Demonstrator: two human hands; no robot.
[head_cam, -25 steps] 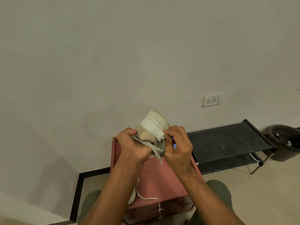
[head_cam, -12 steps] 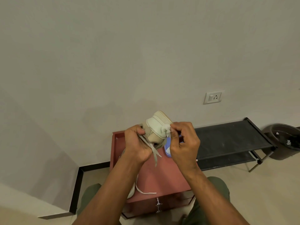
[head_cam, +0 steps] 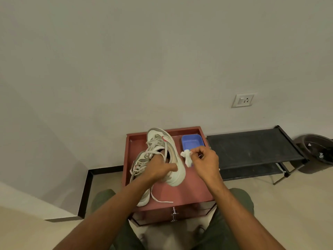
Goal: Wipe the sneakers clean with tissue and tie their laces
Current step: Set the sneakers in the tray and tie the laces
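While held: two sneakers (head_cam: 166, 152), one tissue (head_cam: 187, 156)

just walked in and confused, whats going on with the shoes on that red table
A person is cleaning a pair of white sneakers on a small red drawer table. The left hand grips one sneaker at its collar. The right hand pinches a crumpled tissue near a blue tray. The other sneaker lies alongside, laces loose.

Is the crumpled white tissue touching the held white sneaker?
Apart. The head view shows red tabletop between the crumpled white tissue, pinched by the right hand, and the held white sneaker.
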